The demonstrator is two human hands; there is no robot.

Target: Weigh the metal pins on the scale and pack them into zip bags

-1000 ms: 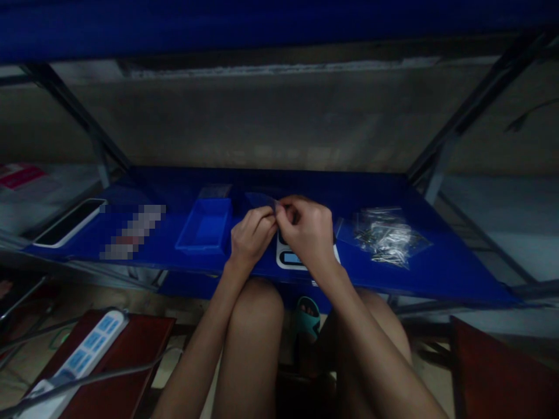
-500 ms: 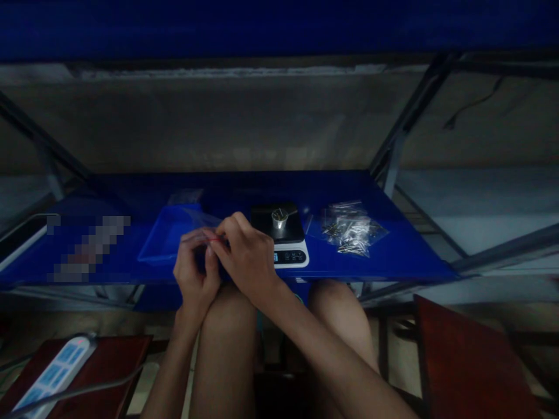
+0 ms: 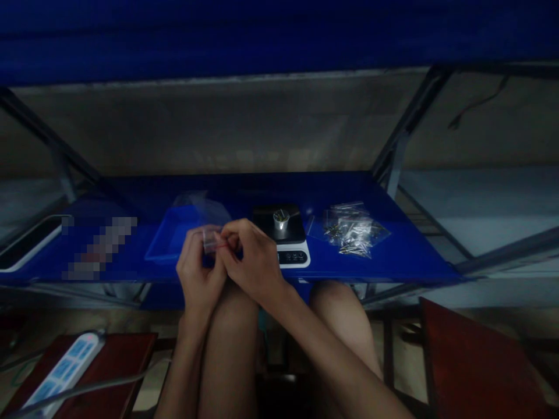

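Observation:
Between my two hands is a small clear zip bag (image 3: 211,240) with a red line along its edge. My left hand (image 3: 196,270) pinches its left side, fingers curled. At the red edge, the thumb and fingers of my right hand (image 3: 251,256) are closed on the bag. Just right of my hands stands a digital scale (image 3: 301,256) with a black top. On it sits a small metallic cup (image 3: 281,220) with thin pieces inside. Behind my left hand lies a blue plastic tray (image 3: 168,235), partly covered by clear bags (image 3: 209,206).
Filled clear bags of thin metal pieces (image 3: 356,233) lie in a pile right of the scale. A phone-like device (image 3: 35,241) rests at the table's left end. A blue shelf (image 3: 279,41) hangs overhead. A power strip (image 3: 65,372) lies on a stool at lower left.
The zip bag has turned, so more of its clear face shows between my hands. Both hands stay close together and have shifted slightly right in the view, as has the whole scene.

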